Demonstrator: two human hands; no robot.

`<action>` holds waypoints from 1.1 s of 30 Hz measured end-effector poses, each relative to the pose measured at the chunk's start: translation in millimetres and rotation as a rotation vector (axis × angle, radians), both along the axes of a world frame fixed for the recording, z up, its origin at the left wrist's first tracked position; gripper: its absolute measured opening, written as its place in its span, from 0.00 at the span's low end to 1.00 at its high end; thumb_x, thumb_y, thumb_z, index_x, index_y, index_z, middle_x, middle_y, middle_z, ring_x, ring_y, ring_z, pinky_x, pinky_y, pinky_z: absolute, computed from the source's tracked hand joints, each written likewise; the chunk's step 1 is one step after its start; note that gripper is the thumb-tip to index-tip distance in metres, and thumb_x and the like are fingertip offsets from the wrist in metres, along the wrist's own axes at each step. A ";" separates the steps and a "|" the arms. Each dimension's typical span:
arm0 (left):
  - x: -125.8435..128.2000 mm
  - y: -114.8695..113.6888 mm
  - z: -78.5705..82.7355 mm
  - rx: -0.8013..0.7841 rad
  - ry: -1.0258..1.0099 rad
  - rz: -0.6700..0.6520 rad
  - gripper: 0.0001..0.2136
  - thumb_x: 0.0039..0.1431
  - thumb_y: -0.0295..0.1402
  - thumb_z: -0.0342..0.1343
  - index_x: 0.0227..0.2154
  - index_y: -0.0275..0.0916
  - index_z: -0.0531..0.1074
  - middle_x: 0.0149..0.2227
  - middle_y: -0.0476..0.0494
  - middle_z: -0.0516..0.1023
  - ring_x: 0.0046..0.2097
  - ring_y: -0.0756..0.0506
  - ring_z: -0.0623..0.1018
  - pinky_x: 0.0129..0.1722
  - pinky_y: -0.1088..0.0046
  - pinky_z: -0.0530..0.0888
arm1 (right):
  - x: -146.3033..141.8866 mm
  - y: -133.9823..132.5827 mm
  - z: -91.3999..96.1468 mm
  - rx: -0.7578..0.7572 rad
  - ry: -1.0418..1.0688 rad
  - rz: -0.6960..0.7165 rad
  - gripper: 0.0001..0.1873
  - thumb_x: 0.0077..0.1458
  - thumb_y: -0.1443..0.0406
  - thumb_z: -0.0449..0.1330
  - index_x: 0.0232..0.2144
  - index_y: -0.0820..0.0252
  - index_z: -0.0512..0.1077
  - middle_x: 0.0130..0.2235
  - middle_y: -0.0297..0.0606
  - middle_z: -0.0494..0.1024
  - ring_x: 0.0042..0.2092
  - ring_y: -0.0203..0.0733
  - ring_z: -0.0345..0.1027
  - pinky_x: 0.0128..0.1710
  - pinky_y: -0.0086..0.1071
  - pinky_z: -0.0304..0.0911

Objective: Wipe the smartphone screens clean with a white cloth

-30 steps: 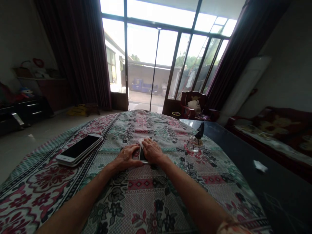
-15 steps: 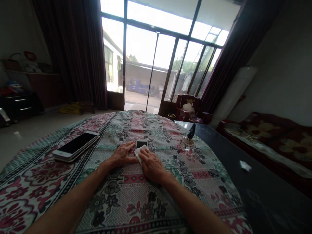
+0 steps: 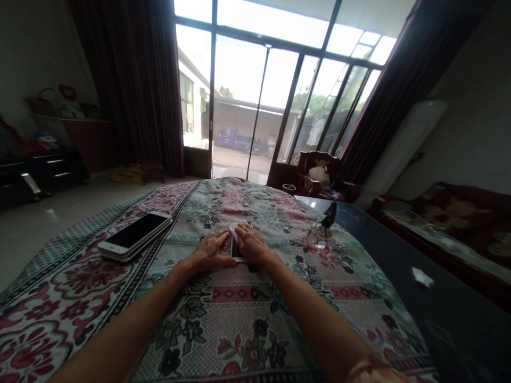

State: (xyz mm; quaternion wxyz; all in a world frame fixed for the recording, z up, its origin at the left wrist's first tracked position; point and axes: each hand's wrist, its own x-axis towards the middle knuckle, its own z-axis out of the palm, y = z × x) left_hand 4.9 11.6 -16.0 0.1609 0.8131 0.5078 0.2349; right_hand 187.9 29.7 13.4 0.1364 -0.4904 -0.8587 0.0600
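my left hand (image 3: 208,251): thumb and fingers parted at left edge of small phone (image 3: 235,249), can't tell if gripping. my right hand (image 3: 252,244): fingers together, bent over white tissue (image 3: 232,229), holding it on the phone. small phone lies on patterned tablecloth (image 3: 247,319) between my hands. bigger white phone (image 3: 133,234) left, clear bottle (image 3: 317,234) with black top right.

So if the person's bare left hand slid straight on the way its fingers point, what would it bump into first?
Probably the small, white-edged, dark-screened phone, which the left hand seems to touch at its edge; then the right hand, partly covering it. Exact gaps are unclear.
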 end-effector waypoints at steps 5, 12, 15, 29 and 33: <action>0.2 0.7 -2.1 -0.013 -0.018 0.038 0.48 0.41 0.50 0.68 0.64 0.35 0.59 0.69 0.28 0.56 0.68 0.29 0.58 0.66 0.53 0.57 | -9.0 9.8 -1.5 -0.011 -0.008 -0.101 0.24 0.65 0.67 0.45 0.61 0.61 0.64 0.66 0.46 0.63 0.68 0.46 0.52 0.65 0.42 0.50; 1.0 1.2 -2.8 -0.011 0.059 0.052 0.51 0.42 0.51 0.65 0.66 0.30 0.52 0.70 0.26 0.50 0.70 0.32 0.53 0.67 0.59 0.55 | 2.9 -23.2 -8.9 -0.017 0.027 -0.021 0.27 0.67 0.64 0.44 0.64 0.65 0.60 0.69 0.49 0.55 0.71 0.51 0.43 0.67 0.48 0.46; 0.4 1.5 -4.1 -0.009 0.058 0.055 0.50 0.43 0.52 0.65 0.66 0.33 0.52 0.70 0.26 0.51 0.70 0.33 0.53 0.67 0.58 0.55 | 9.5 -39.4 -11.5 0.008 0.035 0.024 0.26 0.66 0.64 0.45 0.64 0.64 0.61 0.69 0.48 0.55 0.71 0.50 0.43 0.67 0.47 0.46; 0.0 1.6 -5.3 0.018 0.053 0.048 0.49 0.43 0.51 0.65 0.65 0.34 0.54 0.70 0.27 0.53 0.70 0.32 0.55 0.67 0.56 0.57 | 18.7 -58.5 -8.1 -0.003 0.075 0.097 0.24 0.67 0.64 0.46 0.62 0.61 0.65 0.67 0.46 0.59 0.69 0.47 0.48 0.67 0.45 0.48; 0.8 1.0 -4.2 0.024 0.056 0.054 0.48 0.43 0.50 0.65 0.65 0.36 0.55 0.70 0.29 0.53 0.69 0.32 0.56 0.67 0.56 0.57 | 12.4 -33.0 -5.8 -0.033 0.061 0.065 0.24 0.67 0.65 0.46 0.62 0.64 0.64 0.68 0.48 0.58 0.70 0.48 0.46 0.67 0.45 0.48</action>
